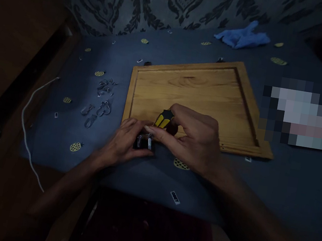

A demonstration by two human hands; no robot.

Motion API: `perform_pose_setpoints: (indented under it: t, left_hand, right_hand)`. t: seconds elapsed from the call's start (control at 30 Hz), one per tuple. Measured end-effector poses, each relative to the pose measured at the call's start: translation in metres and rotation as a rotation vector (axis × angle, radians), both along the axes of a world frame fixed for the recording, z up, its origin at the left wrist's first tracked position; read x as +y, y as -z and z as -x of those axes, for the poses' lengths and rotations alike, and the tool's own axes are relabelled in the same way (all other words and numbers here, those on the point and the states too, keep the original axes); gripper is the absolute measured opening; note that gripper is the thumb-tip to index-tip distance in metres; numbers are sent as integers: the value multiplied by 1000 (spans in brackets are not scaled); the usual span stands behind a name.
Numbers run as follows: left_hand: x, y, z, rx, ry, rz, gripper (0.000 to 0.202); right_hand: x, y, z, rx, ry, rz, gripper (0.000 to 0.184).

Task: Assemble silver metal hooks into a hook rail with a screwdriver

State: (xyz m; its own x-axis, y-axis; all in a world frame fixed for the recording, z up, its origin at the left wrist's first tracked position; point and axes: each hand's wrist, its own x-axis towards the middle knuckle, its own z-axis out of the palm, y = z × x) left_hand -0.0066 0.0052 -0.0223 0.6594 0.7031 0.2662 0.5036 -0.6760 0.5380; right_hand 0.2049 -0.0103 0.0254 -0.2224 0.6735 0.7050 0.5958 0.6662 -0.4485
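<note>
A framed wooden panel (184,91), like a cabinet door, lies flat on the blue cloth. At its near left edge my left hand (125,141) has its thumb and fingers around a small shiny metal piece (149,141) that looks like a hinge. My right hand (196,136) is closed around a screwdriver (165,119) with a yellow and black handle. Its thumb reaches across to the left fingers, beside the hinge. The screwdriver's tip is hidden by my hands.
Loose metal hinge parts (103,107) and small screws (112,82) lie left of the panel. A crumpled blue cloth (244,36) rests at the back by the patterned wall. A white cable (24,115) hangs over the left edge. A pixelated patch (305,115) covers something at right.
</note>
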Motion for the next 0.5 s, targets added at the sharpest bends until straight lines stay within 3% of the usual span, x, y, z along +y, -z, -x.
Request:
perform_pose_setpoints:
  t: [0.23, 0.4, 0.5]
  left_hand:
    - [1, 3, 1, -26, 29, -47, 62]
    - [2, 3, 1, -37, 26, -45, 65]
    - [2, 3, 1, -36, 33, -60, 65]
  right_hand:
    - [0, -8, -7, 133, -232, 256, 15]
    - [1, -17, -12, 251, -409, 529, 16]
    - [2, -16, -10, 280, -397, 543, 22]
